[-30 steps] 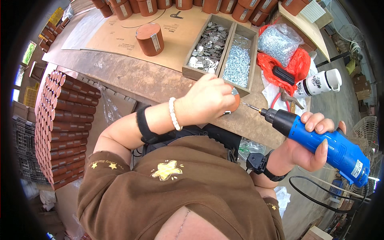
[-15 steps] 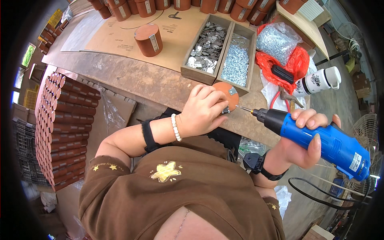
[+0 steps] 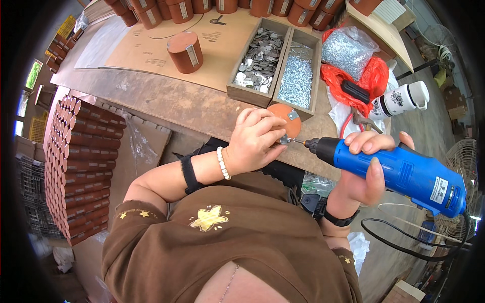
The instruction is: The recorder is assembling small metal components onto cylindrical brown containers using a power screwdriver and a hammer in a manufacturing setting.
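A worn, scuffed wooden workbench (image 3: 166, 101) runs across the view, part of it covered by a sheet of brown cardboard (image 3: 151, 45), with rows of reddish-brown cylindrical canisters (image 3: 222, 6) lined up along its far edge and one lone canister with a small metal tag (image 3: 185, 51) standing on the cardboard. Near the bench's front edge sits a two-compartment wooden tray (image 3: 273, 98): the left compartment holds flat silvery metal plates (image 3: 258, 55), the right one a heap of small silver screws (image 3: 297, 78). The left hand (image 3: 255, 144) is closed around a round, flat orange-brown wooden disc with a little metal plate on it (image 3: 284, 118), fingers curled over its near edge and pinning it just in front of the tray. The right hand (image 3: 361, 169) grips the barrel of a blue corded electric screwdriver (image 3: 399, 174), held nearly level with its bit at the disc's lower rim beside the left fingertips. The disc looks light, stiff and thin, so it would likely spin or skate under the bit unless clamped hard by the rim, with fingers kept off the metal plate where the driver works. The screwdriver appears heavier and rigid, best held round its thick body. To the right lie a clear bag of more screws (image 3: 348, 48) on red plastic (image 3: 376, 81) and a white printed bottle (image 3: 401, 98); a stacked block of reddish tubes (image 3: 83, 166) stands to the left.
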`<move>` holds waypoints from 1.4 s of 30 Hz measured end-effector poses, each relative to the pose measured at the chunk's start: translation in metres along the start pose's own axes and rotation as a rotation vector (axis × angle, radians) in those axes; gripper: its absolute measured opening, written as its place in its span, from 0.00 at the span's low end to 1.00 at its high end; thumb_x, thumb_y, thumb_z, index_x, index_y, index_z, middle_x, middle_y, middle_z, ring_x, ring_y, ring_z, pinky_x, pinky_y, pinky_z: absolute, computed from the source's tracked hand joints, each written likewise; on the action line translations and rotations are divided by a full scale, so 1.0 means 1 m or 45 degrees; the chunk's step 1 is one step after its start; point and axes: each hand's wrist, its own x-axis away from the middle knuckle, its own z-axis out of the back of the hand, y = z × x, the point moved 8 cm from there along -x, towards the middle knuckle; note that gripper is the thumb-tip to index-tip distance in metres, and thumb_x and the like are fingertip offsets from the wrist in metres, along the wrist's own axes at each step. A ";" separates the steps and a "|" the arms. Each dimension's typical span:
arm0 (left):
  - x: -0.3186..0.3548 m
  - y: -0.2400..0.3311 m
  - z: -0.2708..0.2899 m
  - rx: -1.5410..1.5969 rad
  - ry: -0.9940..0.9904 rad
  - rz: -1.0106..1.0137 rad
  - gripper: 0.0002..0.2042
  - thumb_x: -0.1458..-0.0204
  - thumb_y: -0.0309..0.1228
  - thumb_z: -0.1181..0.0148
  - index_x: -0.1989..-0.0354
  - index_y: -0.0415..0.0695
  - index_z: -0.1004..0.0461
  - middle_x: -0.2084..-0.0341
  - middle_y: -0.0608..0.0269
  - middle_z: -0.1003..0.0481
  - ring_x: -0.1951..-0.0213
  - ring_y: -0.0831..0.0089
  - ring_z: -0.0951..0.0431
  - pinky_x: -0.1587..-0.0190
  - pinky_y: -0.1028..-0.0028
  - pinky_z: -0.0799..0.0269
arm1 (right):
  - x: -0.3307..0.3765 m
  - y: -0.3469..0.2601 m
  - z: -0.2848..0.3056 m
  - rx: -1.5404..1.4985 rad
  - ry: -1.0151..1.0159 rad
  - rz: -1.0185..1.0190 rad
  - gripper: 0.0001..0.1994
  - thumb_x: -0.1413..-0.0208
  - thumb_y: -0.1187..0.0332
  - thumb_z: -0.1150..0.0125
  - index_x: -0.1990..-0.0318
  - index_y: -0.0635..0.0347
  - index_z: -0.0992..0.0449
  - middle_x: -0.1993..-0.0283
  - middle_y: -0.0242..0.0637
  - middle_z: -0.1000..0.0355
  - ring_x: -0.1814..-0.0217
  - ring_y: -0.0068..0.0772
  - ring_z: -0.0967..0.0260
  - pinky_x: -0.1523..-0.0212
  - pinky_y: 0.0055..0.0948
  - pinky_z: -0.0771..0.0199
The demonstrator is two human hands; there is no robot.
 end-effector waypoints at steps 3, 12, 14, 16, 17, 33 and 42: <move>0.001 0.000 -0.001 -0.008 0.026 -0.005 0.16 0.76 0.27 0.35 0.73 0.43 0.29 0.65 0.66 0.29 0.62 0.65 0.32 0.58 0.64 0.42 | 0.001 0.002 -0.004 0.056 -0.007 0.000 0.30 0.59 0.73 0.47 0.48 0.63 0.54 0.73 0.41 0.37 0.74 0.35 0.36 0.70 0.37 0.31; 0.001 -0.002 -0.002 0.011 0.082 0.042 0.15 0.77 0.26 0.34 0.75 0.43 0.29 0.66 0.66 0.28 0.62 0.66 0.31 0.58 0.66 0.41 | 0.001 0.008 -0.013 0.121 -0.137 0.029 0.29 0.57 0.73 0.49 0.46 0.65 0.55 0.71 0.44 0.37 0.73 0.37 0.37 0.69 0.40 0.34; 0.001 -0.003 -0.003 0.015 0.084 0.049 0.15 0.77 0.26 0.34 0.75 0.43 0.29 0.66 0.66 0.28 0.62 0.66 0.31 0.58 0.66 0.41 | 0.001 0.009 -0.016 0.172 -0.156 0.013 0.30 0.57 0.73 0.49 0.46 0.64 0.55 0.71 0.43 0.37 0.73 0.36 0.37 0.69 0.39 0.33; 0.001 -0.004 -0.004 0.017 0.084 0.068 0.16 0.77 0.27 0.34 0.75 0.43 0.29 0.66 0.66 0.28 0.62 0.66 0.32 0.58 0.66 0.41 | 0.001 0.010 -0.017 0.147 -0.129 -0.002 0.30 0.58 0.75 0.47 0.47 0.63 0.55 0.72 0.41 0.37 0.72 0.35 0.36 0.67 0.37 0.32; 0.001 -0.004 -0.004 0.018 0.083 0.067 0.16 0.77 0.27 0.34 0.75 0.43 0.29 0.66 0.66 0.28 0.62 0.66 0.32 0.58 0.66 0.41 | 0.000 0.011 -0.016 0.121 -0.103 -0.018 0.31 0.58 0.76 0.44 0.48 0.62 0.55 0.72 0.40 0.36 0.72 0.34 0.35 0.65 0.35 0.31; 0.002 -0.005 -0.004 0.033 0.097 0.071 0.16 0.78 0.27 0.33 0.75 0.44 0.29 0.67 0.67 0.28 0.62 0.66 0.32 0.58 0.67 0.40 | -0.001 0.022 -0.023 0.147 -0.176 -0.059 0.29 0.59 0.78 0.45 0.50 0.61 0.54 0.72 0.38 0.36 0.72 0.32 0.35 0.65 0.34 0.31; 0.002 -0.006 -0.004 0.048 0.117 0.053 0.16 0.78 0.27 0.33 0.75 0.44 0.29 0.67 0.67 0.28 0.62 0.66 0.31 0.59 0.67 0.40 | -0.002 0.023 -0.036 0.253 -0.258 -0.102 0.29 0.58 0.75 0.47 0.48 0.63 0.53 0.72 0.39 0.37 0.72 0.33 0.37 0.67 0.35 0.33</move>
